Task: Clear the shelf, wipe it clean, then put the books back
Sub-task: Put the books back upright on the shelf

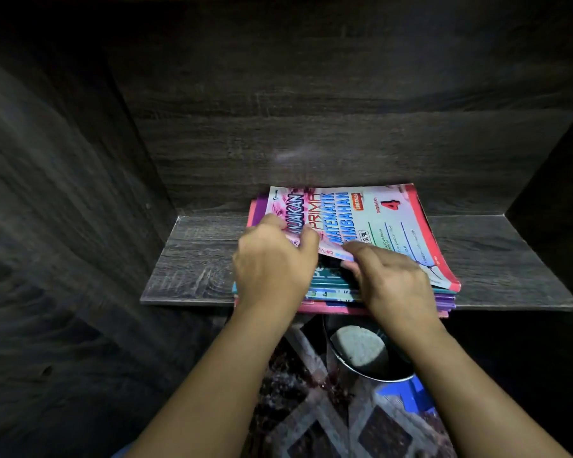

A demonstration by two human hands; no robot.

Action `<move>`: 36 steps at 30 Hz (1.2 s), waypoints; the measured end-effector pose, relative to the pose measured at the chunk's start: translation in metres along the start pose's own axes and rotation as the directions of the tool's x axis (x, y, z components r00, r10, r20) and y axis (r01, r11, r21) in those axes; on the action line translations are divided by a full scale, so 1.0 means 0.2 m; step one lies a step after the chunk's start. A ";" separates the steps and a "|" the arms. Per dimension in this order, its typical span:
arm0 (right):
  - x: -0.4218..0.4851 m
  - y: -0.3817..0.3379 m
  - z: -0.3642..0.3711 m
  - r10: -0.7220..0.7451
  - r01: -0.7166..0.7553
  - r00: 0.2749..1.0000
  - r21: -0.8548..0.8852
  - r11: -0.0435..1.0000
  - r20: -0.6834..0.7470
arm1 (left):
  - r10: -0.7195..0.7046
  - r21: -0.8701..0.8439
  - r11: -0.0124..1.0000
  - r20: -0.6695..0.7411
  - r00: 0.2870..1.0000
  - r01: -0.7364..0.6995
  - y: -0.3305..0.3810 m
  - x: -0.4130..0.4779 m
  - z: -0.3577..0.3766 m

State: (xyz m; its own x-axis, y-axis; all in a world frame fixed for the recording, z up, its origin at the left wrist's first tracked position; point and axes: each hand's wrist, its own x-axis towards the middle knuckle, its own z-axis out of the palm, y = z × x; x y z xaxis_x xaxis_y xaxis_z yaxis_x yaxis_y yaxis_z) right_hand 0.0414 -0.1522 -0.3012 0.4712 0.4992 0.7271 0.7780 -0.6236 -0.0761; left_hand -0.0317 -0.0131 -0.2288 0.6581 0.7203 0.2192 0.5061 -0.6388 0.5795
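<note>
Dark wood-grain laminate shelf [192, 259], boxed in by side and back panels. A flat stack of thin, bright softcover books [331, 294] sits mid-shelf, its near edges at or just over the front lip.

Topmost is a pale-blue maths workbook with a red-pink border [377, 219], its near-left corner lifted off the stack.

- Right hand [394, 276]: thumb on the cover, fingers tucked beneath, pinching the workbook's near edge.
- Left hand [272, 262]: curled fingers on the cover's near-left corner. Whether it grips or only rests cannot be told.

Below the shelf stands a round shiny metal pail [377, 378] holding a pale grey cloth pad [361, 348], on a dark patterned floor mat [311, 408].

Shelf likely not yet cleared; wiping not begun.

Risks:
- The limp cover could crease or tear if the workbook is pulled by one edge.
- The glossy books below may slide with it and spill forward off the lip.
- The pail sits right under that drop, so a fallen book could land on the cloth, possibly a wet one.
</note>
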 end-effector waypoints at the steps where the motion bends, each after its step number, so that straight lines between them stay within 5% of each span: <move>1: -0.01 -0.04 0.00 0.007 -0.006 0.999 0.027 1.000 -0.035 | -0.095 -0.073 0.992 0.047 0.994 0.098 -0.01 0.05 -0.02; 5: 0.01 -0.21 0.02 0.082 -0.071 0.994 0.143 0.987 -0.073 | -0.248 -0.245 0.931 0.118 0.962 0.270 -0.06 0.21 -0.18; 11: 0.06 -0.33 -0.02 0.041 -0.077 0.994 0.357 0.931 0.106 | -0.027 -0.039 0.999 -0.178 0.984 0.020 -0.01 0.13 -0.45; 18: -0.05 -0.26 0.04 0.114 -0.117 0.833 -0.030 0.993 0.542 | 0.256 0.291 0.944 -0.351 0.901 -0.154 -0.05 0.24 -0.87; 23: -0.03 -0.28 0.05 0.136 -0.107 0.817 -0.084 0.991 0.561 | 0.331 0.503 0.856 -0.359 0.873 -0.118 -0.20 0.30 -0.92; 32: -0.01 -0.26 0.07 0.127 -0.081 0.815 -0.105 0.991 0.566 | 0.350 0.522 0.836 -0.265 0.899 -0.172 -0.49 0.40 -0.73; 36: -0.01 -0.25 0.08 0.123 -0.086 0.802 -0.092 0.992 0.585 | 0.342 0.731 0.682 -0.278 0.898 -0.033 -0.49 0.44 -0.69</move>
State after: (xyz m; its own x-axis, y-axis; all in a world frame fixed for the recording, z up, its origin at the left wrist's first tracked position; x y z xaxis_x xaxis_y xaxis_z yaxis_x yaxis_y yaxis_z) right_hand 0.0079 -0.1115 -0.3103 0.7168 0.6751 0.1745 0.6933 -0.7167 -0.0751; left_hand -0.1007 0.1498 -0.1576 0.6088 0.5033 0.6132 0.7305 -0.6570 -0.1861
